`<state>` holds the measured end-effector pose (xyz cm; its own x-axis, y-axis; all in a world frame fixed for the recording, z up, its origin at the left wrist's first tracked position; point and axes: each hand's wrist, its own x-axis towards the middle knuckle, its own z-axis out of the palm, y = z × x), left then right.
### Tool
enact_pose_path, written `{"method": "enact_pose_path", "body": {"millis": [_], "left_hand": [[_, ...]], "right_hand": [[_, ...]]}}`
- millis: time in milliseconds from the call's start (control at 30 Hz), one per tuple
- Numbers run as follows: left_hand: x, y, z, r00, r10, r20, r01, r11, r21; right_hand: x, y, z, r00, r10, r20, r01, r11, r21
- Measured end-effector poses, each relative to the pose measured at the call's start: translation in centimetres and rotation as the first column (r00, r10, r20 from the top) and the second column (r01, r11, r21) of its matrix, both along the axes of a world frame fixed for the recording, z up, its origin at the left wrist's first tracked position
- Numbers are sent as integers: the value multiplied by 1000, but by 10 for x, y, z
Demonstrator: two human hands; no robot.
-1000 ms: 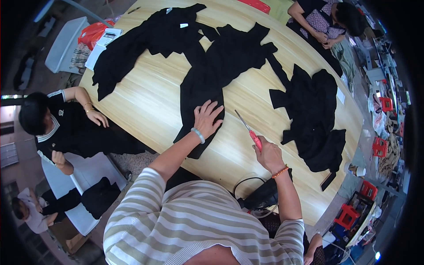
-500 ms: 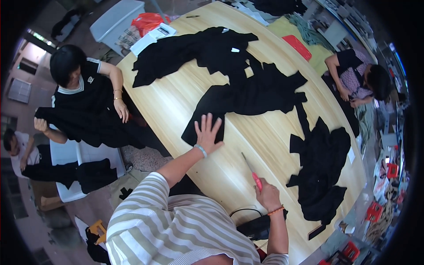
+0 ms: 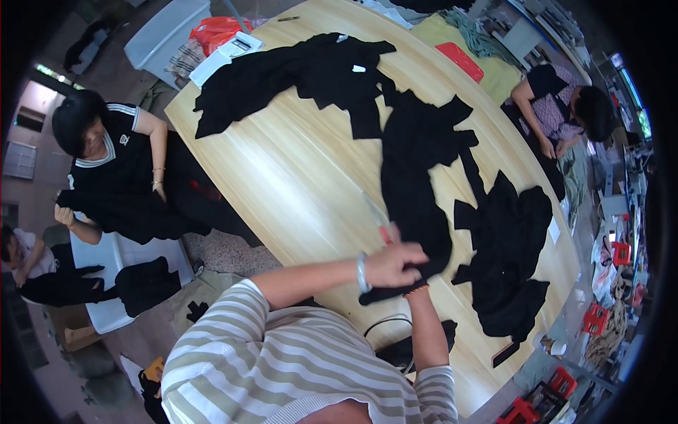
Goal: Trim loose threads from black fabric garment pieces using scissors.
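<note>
Left hand (image 3: 397, 263): grip pinching near end of black cloth (image 3: 417, 191). Right hand (image 3: 402, 244): mostly hidden behind left hand, grip closed round red-handled scissors (image 3: 376, 215), blades just left of cloth. Cloth: stretched across wooden surface (image 3: 296, 169). Second black pile (image 3: 508, 268): right of cloth.

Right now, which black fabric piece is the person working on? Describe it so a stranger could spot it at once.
On the long wooden table, look at the near edge, just beyond the striped sleeves. The black fabric strip runs from the far pile to the left hand, which presses its near end. Unlike the other black pieces, it has red-handled scissors beside it.
</note>
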<state>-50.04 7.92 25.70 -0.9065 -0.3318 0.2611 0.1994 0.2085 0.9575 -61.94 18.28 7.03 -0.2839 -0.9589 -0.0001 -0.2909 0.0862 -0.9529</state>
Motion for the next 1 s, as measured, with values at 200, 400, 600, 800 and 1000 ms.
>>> {"method": "enact_pose_path", "body": {"millis": [200, 400, 600, 800, 1000], "left_hand": [[36, -34, -23, 987, -6, 162, -19, 989, 149], [123, -239, -117, 580, 769, 269, -577, 621, -531], [160, -425, -117, 128, 963, 236, -443, 269, -855], [125, -492, -97, 128, 920, 370, -241, 390, -889], [111, -508, -141, 208, 822, 530, -185, 565, -804]], "right_hand": [[-179, 59, 109, 828, -427, 364, 448, 894, 31], [-187, 118, 210, 258, -953, -157, 964, 265, -27], [-113, 31, 200, 584, -721, -373, 802, 583, 129], [-68, -34, 180, 704, -464, -538, 645, 735, 210], [-54, -39, 156, 753, -308, -582, 558, 767, 316]]}}
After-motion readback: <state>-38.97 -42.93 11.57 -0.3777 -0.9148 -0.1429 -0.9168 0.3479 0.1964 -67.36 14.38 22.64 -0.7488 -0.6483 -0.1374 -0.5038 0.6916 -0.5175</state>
